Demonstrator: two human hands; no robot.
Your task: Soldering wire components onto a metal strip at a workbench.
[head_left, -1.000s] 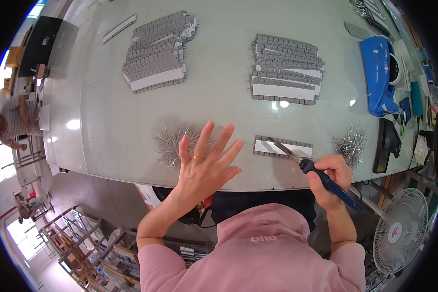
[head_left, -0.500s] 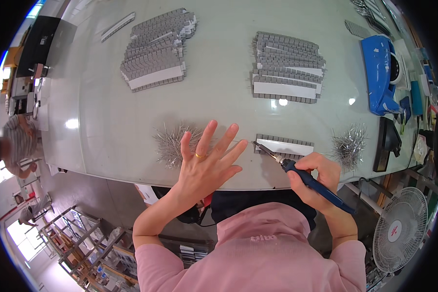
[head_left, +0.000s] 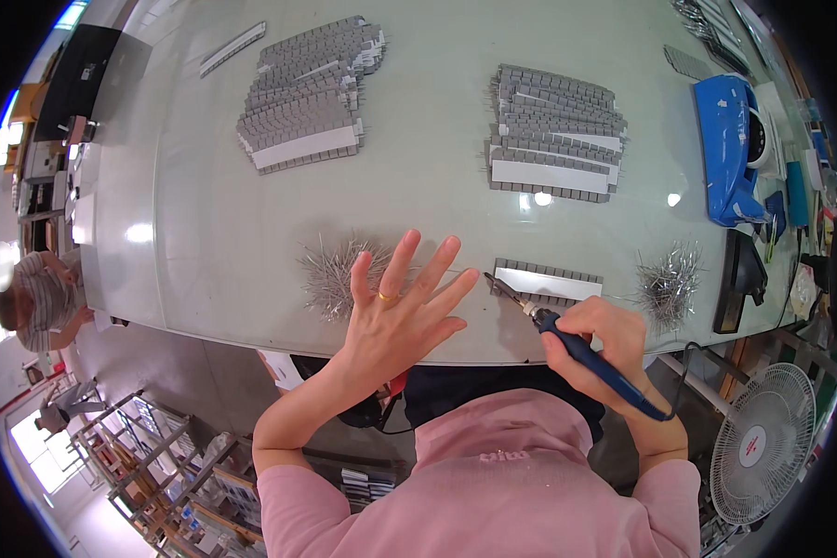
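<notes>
My right hand (head_left: 609, 337) grips a blue-handled soldering iron (head_left: 581, 352). Its metal tip reaches to the left end of a strip (head_left: 547, 281) with a white middle and grey segmented edges, lying flat near the table's front edge. Fingers spread, my left hand (head_left: 398, 312) hovers palm down, wearing a ring, with the index fingertip just left of the strip. Whether that fingertip touches a thin wire at the strip's end, I cannot tell. Partly behind the left hand lies a heap of thin metal wires (head_left: 330, 279). A second wire heap (head_left: 670, 284) lies right of the strip.
Stacks of similar strips stand farther back, one stack (head_left: 302, 121) left and another stack (head_left: 558, 139) right. A single strip (head_left: 232, 48) lies far left. At right are a blue machine (head_left: 724, 149), a black stand (head_left: 739, 279) and a white fan (head_left: 763, 442). A person (head_left: 42, 298) is at far left.
The soldering iron and my right hand have shifted slightly left and down, the tip staying by the strip's left end. My left hand stays spread in nearly the same place.
</notes>
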